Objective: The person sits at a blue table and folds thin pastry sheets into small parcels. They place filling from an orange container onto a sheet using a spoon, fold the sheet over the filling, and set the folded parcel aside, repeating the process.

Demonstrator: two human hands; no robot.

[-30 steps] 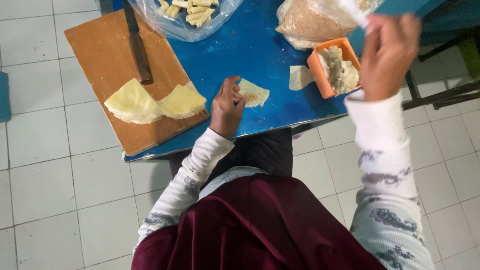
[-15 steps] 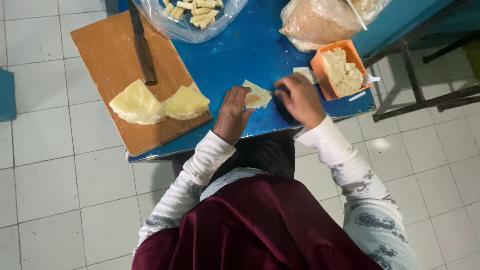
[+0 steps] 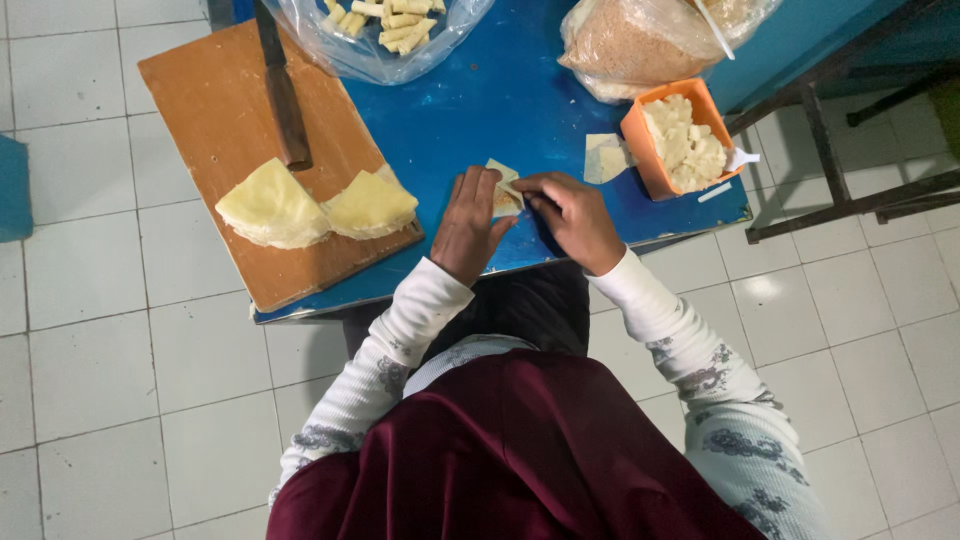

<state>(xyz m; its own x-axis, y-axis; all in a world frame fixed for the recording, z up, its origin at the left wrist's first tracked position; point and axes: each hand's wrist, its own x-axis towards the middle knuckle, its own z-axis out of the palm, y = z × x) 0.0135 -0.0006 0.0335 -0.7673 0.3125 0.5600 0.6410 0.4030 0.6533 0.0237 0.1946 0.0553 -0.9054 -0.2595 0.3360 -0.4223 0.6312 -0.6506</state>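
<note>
Both hands meet on one small pastry wrapper lying on the blue table, close to its near edge. The left hand lies flat with its fingers pinning the wrapper's left side; the right hand is curled, fingertips pinching a raised flap of the sheet. Whether filling already sits inside I cannot tell, since the fingers cover the middle. Risk, as I judge it: the sheet looks thin, so a hard pull on the flap could tear it, and an uneven fold could leave a gap for filling to leak. It also lies close enough to the table edge that a slip could push it off onto the floor tiles. Just right of the hands lies a spare wrapper, touching the orange tub of pale filling; a careless elbow could knock that tub, which stands near the corner. Farther left, a cutting board carries two wrapper stacks and a knife, well apart from the hands. Behind them are a bag of finished rolls and a bag of crumbs.
</note>
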